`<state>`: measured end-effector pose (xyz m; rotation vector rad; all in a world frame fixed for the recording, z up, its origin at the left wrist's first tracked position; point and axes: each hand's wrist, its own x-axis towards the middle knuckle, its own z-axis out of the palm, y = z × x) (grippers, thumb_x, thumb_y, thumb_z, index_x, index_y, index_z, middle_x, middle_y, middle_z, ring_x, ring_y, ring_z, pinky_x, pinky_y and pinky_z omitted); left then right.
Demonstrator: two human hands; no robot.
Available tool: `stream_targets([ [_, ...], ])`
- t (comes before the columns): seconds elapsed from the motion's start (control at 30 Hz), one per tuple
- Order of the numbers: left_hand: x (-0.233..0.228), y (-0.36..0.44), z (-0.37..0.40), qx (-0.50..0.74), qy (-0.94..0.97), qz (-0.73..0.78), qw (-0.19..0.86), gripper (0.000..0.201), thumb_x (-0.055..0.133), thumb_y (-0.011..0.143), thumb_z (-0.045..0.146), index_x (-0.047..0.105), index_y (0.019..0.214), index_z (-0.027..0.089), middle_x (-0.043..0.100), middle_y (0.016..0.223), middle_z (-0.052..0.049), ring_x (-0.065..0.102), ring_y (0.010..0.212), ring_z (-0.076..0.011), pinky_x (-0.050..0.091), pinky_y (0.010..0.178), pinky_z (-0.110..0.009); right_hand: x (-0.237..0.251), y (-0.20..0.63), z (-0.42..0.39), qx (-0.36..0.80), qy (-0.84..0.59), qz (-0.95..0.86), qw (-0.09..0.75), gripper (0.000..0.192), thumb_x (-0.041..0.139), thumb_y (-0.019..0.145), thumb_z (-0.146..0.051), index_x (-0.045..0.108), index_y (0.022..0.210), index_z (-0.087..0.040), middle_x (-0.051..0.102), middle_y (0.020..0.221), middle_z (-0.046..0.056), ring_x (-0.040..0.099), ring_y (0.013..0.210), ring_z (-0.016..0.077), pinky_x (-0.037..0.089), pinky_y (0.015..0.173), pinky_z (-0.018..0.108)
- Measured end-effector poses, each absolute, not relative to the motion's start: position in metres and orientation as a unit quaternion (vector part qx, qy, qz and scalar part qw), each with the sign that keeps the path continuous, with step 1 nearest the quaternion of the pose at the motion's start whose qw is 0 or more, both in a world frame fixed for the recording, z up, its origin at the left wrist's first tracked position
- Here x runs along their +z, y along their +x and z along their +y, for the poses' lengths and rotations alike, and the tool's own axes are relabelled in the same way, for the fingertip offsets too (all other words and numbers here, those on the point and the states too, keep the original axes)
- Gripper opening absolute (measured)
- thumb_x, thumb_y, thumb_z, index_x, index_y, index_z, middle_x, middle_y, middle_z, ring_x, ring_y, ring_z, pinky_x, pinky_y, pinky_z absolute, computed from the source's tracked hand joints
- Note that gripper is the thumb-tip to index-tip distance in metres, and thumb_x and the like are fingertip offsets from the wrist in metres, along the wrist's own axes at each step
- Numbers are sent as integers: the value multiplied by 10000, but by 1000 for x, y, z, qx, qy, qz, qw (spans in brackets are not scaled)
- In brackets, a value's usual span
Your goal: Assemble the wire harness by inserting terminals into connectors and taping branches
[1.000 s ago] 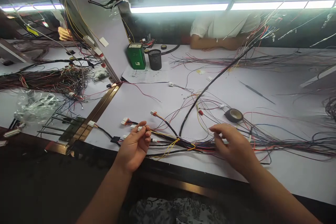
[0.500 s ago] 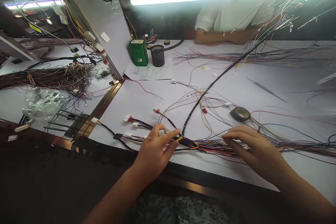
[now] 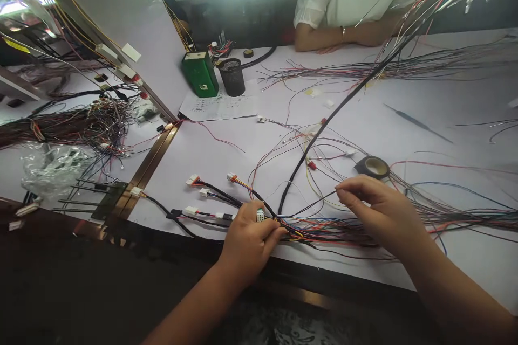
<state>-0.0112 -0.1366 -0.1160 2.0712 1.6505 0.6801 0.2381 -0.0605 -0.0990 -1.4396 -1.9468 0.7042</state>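
Note:
A bundle of coloured wires (image 3: 332, 225) lies along the near edge of the white table (image 3: 404, 135). My left hand (image 3: 251, 240) is closed around the bundle's left part and keeps a small white connector (image 3: 259, 215) between its fingers. My right hand (image 3: 378, 210) pinches a thin dark wire (image 3: 313, 202) that it lifts out of the bundle. Short branches with white connectors (image 3: 193, 180) fan out to the left of my left hand. A thick black cable (image 3: 324, 129) runs from the bundle toward the far right.
A roll of black tape (image 3: 373, 166) lies just beyond my right hand. A green box (image 3: 198, 74), a black mesh cup (image 3: 235, 77) and a printed sheet (image 3: 220, 106) stand further back. Another person's arms (image 3: 343, 38) rest at the far side. More wire heaps (image 3: 68, 124) lie left.
My left hand slid right along the bundle and closed on it with the white connector. My right hand went from flat on the wires to pinching one thin wire upward. The view tilted down.

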Motion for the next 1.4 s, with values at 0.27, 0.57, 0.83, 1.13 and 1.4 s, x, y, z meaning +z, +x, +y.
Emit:
stream_targets([
  [0.27, -113, -8, -129, 220, 733, 607, 214, 197, 537, 867, 317, 689, 780, 226, 541, 1051, -91, 535, 970, -240, 453, 848, -386, -94, 258, -74, 370, -430, -783, 256, 115, 539, 864, -294, 628, 816, -241, 654, 863, 55, 617, 808, 203, 520, 685, 316],
  [0.57, -116, -4, -126, 211, 725, 624, 201, 174, 560, 850, 338, 683, 815, 221, 506, 1061, -86, 544, 940, -231, 447, 847, -382, -81, 233, -68, 298, -389, -865, 105, 160, 566, 863, -378, 673, 866, -260, 666, 833, 25, 610, 774, 185, 483, 669, 309],
  [0.83, -95, -8, -94, 163, 714, 639, 235, 413, 493, 877, 276, 548, 1280, 345, 587, 929, -60, 584, 755, -206, 430, 730, -322, -91, 182, -56, 206, -324, -923, -14, 199, 552, 802, -167, 632, 623, -203, 611, 645, 15, 530, 560, 131, 286, 483, 260],
  [1.13, -80, 24, -46, -161, 731, 625, 221, 197, 566, 731, 353, 666, 720, 184, 684, 801, -102, 637, 730, -269, 436, 599, -319, -90, 192, -64, 252, -324, -911, -38, 212, 455, 852, -188, 585, 684, -186, 580, 759, 22, 502, 651, 122, 288, 540, 237],
  [1.4, -90, 5, -62, -5, 722, 640, 263, 160, 508, 759, 284, 623, 839, 207, 686, 815, -49, 617, 759, -226, 406, 613, -299, -94, 196, -78, 202, -340, -918, 5, 100, 488, 847, -157, 580, 822, -186, 597, 804, 26, 514, 716, 148, 314, 620, 272],
])
